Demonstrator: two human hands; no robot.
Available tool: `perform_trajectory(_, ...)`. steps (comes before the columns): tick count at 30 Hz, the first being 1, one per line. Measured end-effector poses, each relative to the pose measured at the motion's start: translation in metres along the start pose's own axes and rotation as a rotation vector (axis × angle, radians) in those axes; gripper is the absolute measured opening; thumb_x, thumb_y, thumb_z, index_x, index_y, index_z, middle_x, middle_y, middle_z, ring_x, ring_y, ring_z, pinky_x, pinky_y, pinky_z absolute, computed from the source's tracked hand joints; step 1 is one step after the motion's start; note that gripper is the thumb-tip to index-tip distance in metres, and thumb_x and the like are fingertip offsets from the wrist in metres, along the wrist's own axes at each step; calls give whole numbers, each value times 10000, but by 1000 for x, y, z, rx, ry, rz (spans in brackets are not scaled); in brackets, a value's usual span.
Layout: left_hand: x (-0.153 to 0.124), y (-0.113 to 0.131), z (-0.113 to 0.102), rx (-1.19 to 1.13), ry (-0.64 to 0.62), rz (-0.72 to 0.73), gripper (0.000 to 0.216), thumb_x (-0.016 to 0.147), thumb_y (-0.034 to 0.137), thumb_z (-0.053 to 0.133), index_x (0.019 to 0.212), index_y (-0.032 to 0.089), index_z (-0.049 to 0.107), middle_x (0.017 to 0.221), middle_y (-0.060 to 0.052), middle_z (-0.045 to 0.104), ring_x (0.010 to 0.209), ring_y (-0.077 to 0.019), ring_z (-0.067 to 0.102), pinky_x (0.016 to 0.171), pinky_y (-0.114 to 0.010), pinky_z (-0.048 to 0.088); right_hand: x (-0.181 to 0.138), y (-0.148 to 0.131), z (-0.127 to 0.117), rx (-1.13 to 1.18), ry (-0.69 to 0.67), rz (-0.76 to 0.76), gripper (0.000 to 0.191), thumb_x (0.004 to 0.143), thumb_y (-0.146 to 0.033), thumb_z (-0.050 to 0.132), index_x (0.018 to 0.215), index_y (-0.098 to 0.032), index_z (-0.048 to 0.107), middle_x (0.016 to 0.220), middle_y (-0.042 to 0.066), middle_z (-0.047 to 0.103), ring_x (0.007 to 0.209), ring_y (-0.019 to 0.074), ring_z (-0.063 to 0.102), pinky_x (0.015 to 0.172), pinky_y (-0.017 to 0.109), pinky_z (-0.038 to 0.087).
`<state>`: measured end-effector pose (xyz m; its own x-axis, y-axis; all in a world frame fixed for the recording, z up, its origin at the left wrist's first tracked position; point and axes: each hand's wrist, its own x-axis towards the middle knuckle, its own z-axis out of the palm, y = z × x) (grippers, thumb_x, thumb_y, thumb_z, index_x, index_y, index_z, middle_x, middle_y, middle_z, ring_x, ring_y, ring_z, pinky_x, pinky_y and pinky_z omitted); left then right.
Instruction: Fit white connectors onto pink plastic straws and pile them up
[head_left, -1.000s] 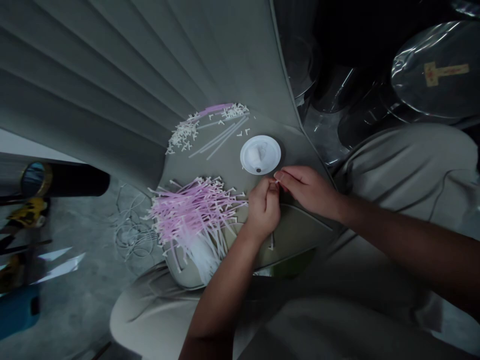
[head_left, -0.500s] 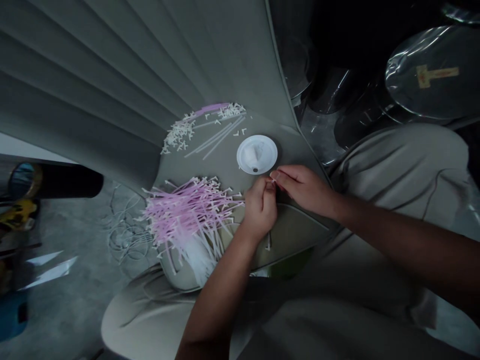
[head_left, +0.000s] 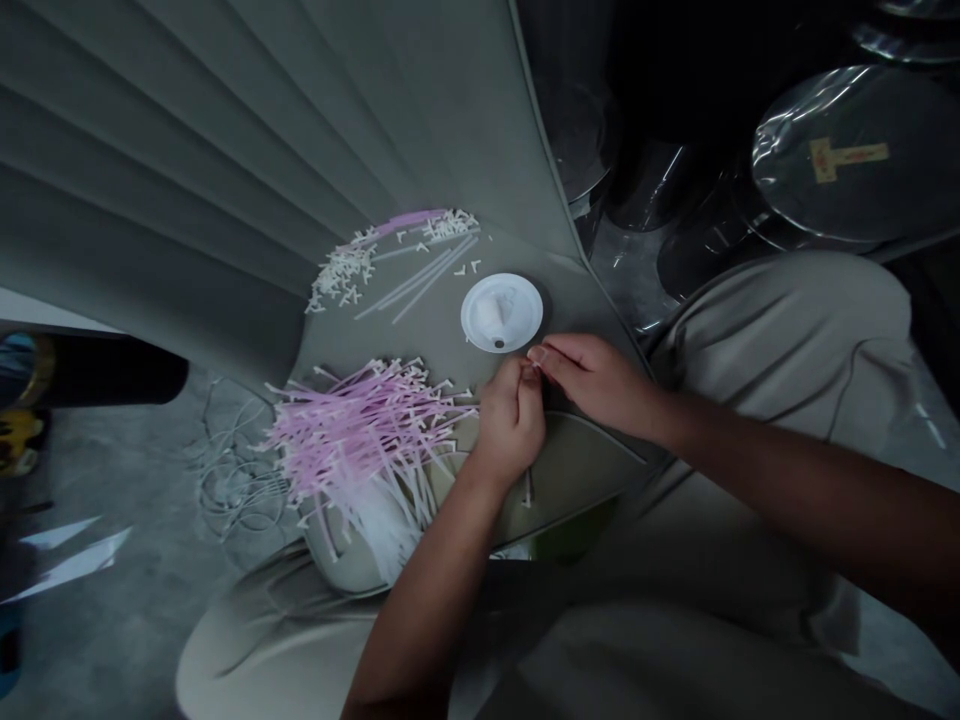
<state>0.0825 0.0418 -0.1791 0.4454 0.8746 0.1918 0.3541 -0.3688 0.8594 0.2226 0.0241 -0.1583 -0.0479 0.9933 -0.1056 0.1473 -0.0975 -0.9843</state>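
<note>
You are keeping your left hand (head_left: 511, 425) curled and your right hand (head_left: 596, 385) pinching a small, mostly hidden white piece (head_left: 532, 368) between the fingertips. You are still working just beside the pink plastic strips (head_left: 367, 430) heaped on the grey cloth (head_left: 577, 465), and little is changing.

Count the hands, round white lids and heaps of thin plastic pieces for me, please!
Hands: 2 (left hand, right hand)
Round white plastic lids: 1 (round white plastic lid)
Heaps: 2 (pink-and-white stick heap, small white piece heap)
Total: 5
</note>
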Motion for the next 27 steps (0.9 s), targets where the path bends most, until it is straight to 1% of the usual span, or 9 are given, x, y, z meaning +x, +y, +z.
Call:
perform_trajectory(6, 0, 1, 1, 110, 3, 22, 236, 974, 223, 364, 756, 194, 450, 633, 26, 501, 560, -103, 456, 546, -259, 308, -4, 1, 4, -88, 88, -15, 343, 954, -357, 422, 653, -192, 417, 624, -45, 442, 593, 87, 367, 581, 245, 292)
perform_trajectory(10, -1, 1, 1, 181, 2, 23, 219, 961, 216, 366, 755, 197, 438, 632, 20, 491, 565, -115, 449, 550, -272, 293, -5, 1, 4, -151, 102, -51, 346, 956, -331, 416, 638, -198, 389, 618, -43, 443, 594, 91, 368, 603, 254, 293)
perform_trajectory(13, -1, 2, 1, 227, -22, 18, 200, 957, 217, 369, 771, 201, 439, 627, 18, 488, 553, -121, 449, 547, -278, 289, -5, 2, 2, -205, 109, -97, 348, 954, -315, 422, 629, -201, 374, 614, -40, 436, 597, 95, 374, 612, 262, 288)
perform_trajectory(17, -1, 6, 0, 336, -65, 22, 179, 959, 229, 360, 810, 202, 455, 634, 10, 501, 539, -132, 466, 536, -285, 271, -5, 2, -2, -283, 98, -126, 353, 949, -303, 435, 619, -202, 359, 614, -35, 439, 600, 98, 378, 619, 267, 284)
perform_trajectory(23, -2, 8, 0, 553, -101, 79, 155, 949, 220, 369, 843, 195, 480, 650, -9, 552, 499, -143, 487, 503, -295, 224, -5, 1, -9, -339, 38, -95, 340, 947, -301, 449, 628, -194, 399, 609, -33, 451, 602, 98, 386, 605, 260, 272)
perform_trajectory(27, -2, 10, -2, 588, -98, 77, 154, 951, 216, 397, 881, 184, 531, 679, -21, 602, 547, -145, 539, 517, -282, 262, -3, 1, -15, -320, -4, -92, 344, 946, -313, 447, 628, -190, 401, 605, -39, 447, 601, 93, 387, 606, 254, 275)
